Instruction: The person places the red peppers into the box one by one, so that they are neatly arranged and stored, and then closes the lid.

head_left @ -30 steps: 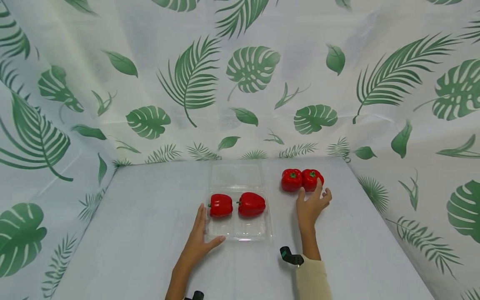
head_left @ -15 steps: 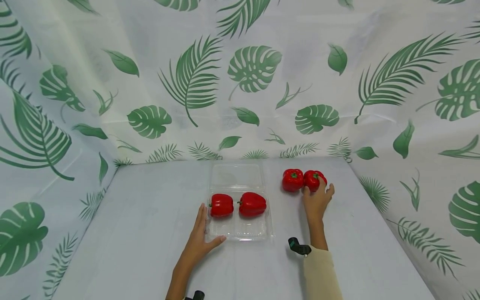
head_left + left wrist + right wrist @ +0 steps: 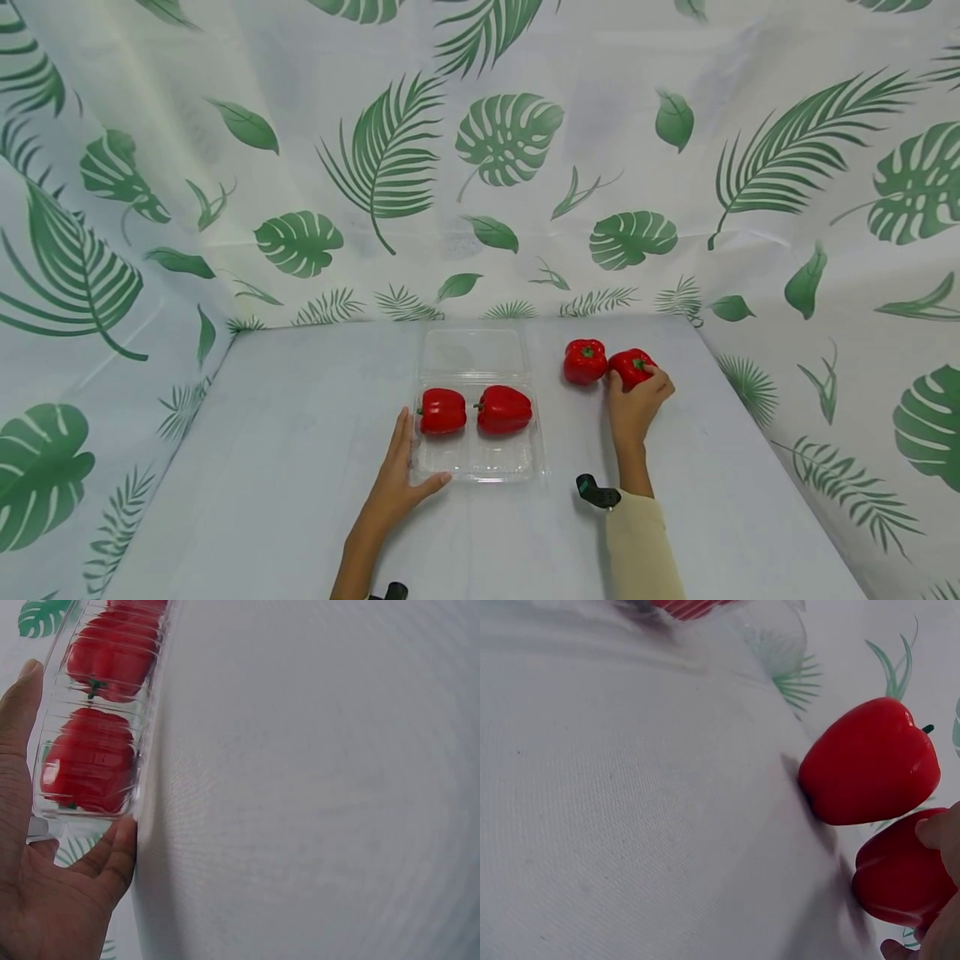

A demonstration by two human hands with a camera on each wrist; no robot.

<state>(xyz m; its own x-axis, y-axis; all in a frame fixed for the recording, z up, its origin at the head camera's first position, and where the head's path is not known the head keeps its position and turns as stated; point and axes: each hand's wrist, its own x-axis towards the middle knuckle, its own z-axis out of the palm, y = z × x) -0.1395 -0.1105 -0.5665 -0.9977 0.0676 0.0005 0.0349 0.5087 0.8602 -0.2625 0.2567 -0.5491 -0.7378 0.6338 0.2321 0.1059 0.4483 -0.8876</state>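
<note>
In the head view my right hand (image 3: pixel 636 408) grips a red bell pepper (image 3: pixel 628 364), thumb on its near left side and fingers over its right. That pepper leans with its green stem tipped toward the hand. Just left of it stands a second red bell pepper (image 3: pixel 585 362); the right wrist view shows the two side by side. My left hand (image 3: pixel 392 483) rests at the left edge of a clear plastic clamshell container (image 3: pixel 480 478), fingers straight along its side and thumb stretched by the front corner. Inside lie two red bell peppers, one left (image 3: pixel 442 411) and one right (image 3: pixel 504 410).
The container's clear lid (image 3: pixel 472 350) lies folded back behind it on the white table (image 3: pixel 300 417). A leaf-patterned cloth (image 3: pixel 495 167) rises behind and on both sides. A dark wrist device (image 3: pixel 597 492) sits at the right sleeve.
My right hand has moved slightly right and closed round the right-hand loose bell pepper, which has tilted and shifted a little right and nearer. My left hand and the container have stayed in place.
</note>
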